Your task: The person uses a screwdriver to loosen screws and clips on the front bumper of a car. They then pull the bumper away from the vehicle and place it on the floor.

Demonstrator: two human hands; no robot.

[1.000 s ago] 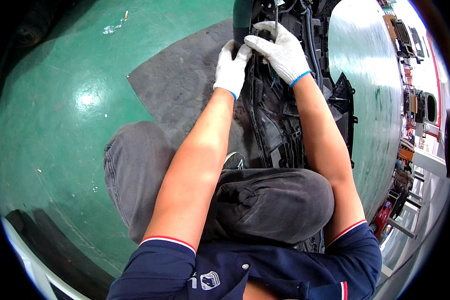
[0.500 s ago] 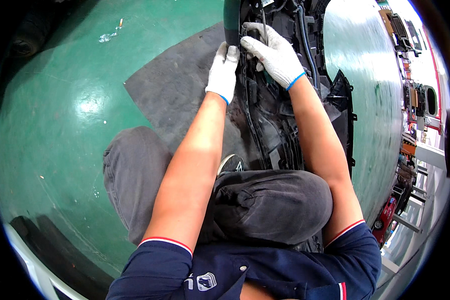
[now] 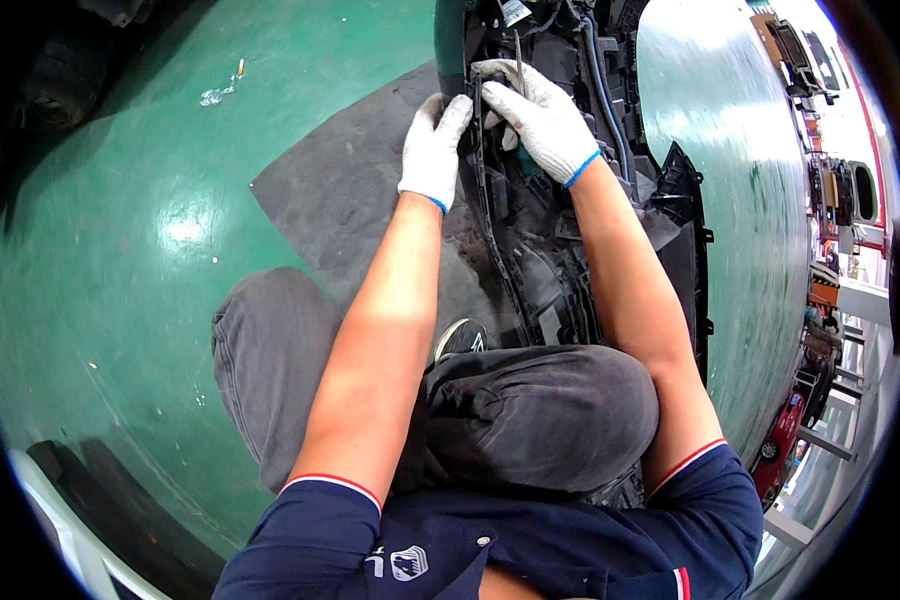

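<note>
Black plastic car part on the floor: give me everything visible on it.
The black plastic car part looks like a bumper seen from its inner side: ribbed moulded plastic with brackets, clips and a wire harness running along it. It lies lengthwise on the green floor, partly over a grey mat. The gloved left hand grips its left edge; the gloved right hand presses on top.

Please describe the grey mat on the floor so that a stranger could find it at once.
On the shiny green floor, look left of the black car bumper part that both gloved hands grip. The grey mat lies flat there, under the left hand. It alone is dull and angular.
</note>
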